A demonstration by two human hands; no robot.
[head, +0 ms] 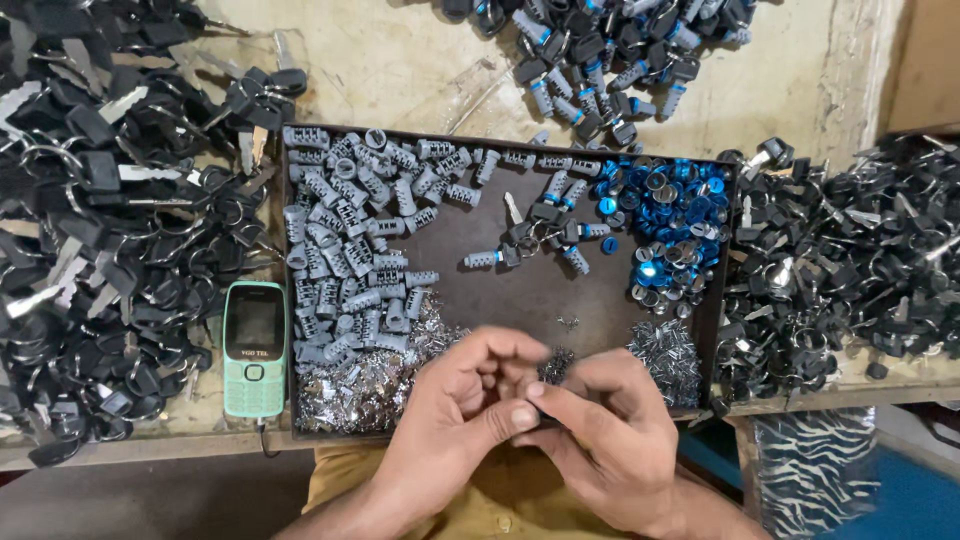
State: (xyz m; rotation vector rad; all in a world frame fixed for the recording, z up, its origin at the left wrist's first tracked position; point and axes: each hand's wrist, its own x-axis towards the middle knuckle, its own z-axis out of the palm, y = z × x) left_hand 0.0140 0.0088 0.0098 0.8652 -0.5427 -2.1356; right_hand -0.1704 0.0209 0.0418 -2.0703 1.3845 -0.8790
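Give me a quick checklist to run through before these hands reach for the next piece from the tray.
1. Both hands free of the current piece: not ok. The left hand and right hand are pinched together over the tray's front edge.
2. What the fingers hold: cannot tell, it is hidden between them.
3. Grey cylinders in supply: ok, a heap fills the left of the dark tray.
4. Blue rings in supply: ok, piled at the tray's right.
5. Small silver metal bits within reach: ok, piled close to the right hand.
6. Green phone out of the way: ok, it lies left of the tray.
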